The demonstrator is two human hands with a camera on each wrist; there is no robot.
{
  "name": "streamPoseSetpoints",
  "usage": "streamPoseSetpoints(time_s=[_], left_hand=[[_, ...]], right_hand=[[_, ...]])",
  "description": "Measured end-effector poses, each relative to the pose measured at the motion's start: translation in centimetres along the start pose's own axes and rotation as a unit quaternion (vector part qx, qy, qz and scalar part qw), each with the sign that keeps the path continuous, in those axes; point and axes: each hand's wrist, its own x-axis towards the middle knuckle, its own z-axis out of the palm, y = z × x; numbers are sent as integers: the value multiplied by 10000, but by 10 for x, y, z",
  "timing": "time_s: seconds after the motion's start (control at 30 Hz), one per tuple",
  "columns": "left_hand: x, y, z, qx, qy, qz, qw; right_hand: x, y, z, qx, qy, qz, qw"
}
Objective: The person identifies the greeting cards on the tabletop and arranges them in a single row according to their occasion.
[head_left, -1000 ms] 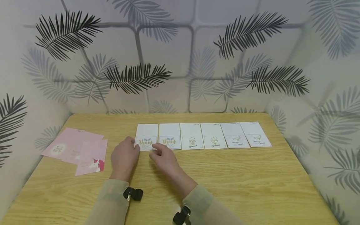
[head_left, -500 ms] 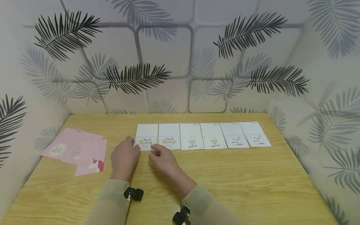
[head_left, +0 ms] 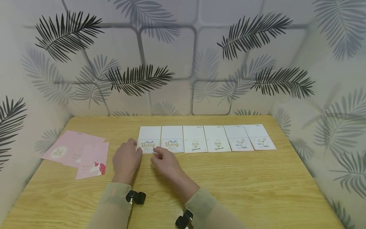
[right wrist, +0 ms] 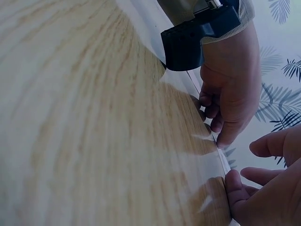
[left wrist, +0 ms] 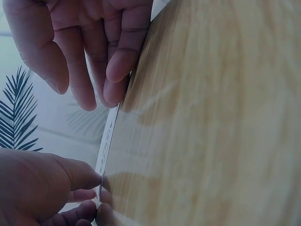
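Observation:
Leftmost in a row of white cards lies a "Thank you" card (head_left: 149, 140). My left hand (head_left: 127, 160) rests at its left edge, the thumb by the near left corner and the fingers lightly bent. In the left wrist view that thumb (left wrist: 84, 175) meets the card's near edge. My right hand (head_left: 168, 162) is at the near right corner, fingers relaxed, with a gap between thumb and forefinger. One fingertip of the right hand (right wrist: 270, 193) touches down at the edge in the right wrist view. Beside this card lies a matching "Thank you" card (head_left: 172, 139).
Rightward in the row come two diamond cards (head_left: 195, 139) and two heart-worded cards (head_left: 239, 137). Several overlapping pink cards (head_left: 92, 159) lie at the left of the wooden table (head_left: 246, 187). Leaf-patterned walls (head_left: 183, 57) close in the back and sides.

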Motion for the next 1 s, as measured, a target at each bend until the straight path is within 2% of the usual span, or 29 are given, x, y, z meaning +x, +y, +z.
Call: streamPoseSetpoints(time_s=[1.0], left_hand=[[-3, 3, 0, -3, 86, -29, 10000]], right_hand=[[0, 3, 2, -181, 50, -15, 9998]])
